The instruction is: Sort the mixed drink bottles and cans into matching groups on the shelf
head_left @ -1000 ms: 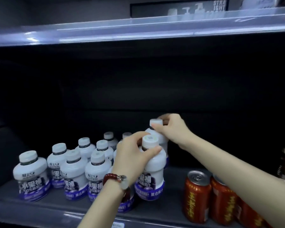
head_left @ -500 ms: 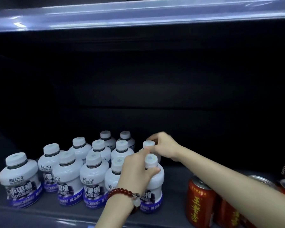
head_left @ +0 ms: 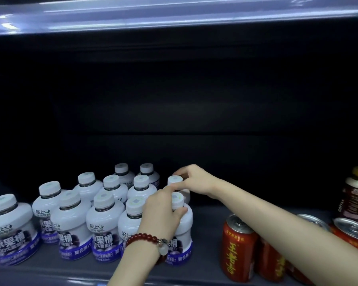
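Several white juice bottles with purple labels (head_left: pixel 103 228) stand grouped on the left of the dark shelf (head_left: pixel 207 219). My left hand (head_left: pixel 161 213), with a red bead bracelet on the wrist, grips the neck of the front right bottle (head_left: pixel 181 230), which stands on the shelf. My right hand (head_left: pixel 194 180) reaches further back and pinches the white cap of the bottle behind it (head_left: pixel 175 180). Red cans (head_left: pixel 239 246) stand to the right, partly hidden by my right forearm.
A dark brown bottle with a gold lid (head_left: pixel 357 195) stands at the far right behind more red cans (head_left: pixel 351 232). The lit edge of the upper shelf (head_left: pixel 174 15) runs overhead. Bare shelf floor lies between the white bottles and the cans.
Both bottles came down from raised positions and now stand on the shelf beside the white group. My hands followed them down and stay on the necks and caps.
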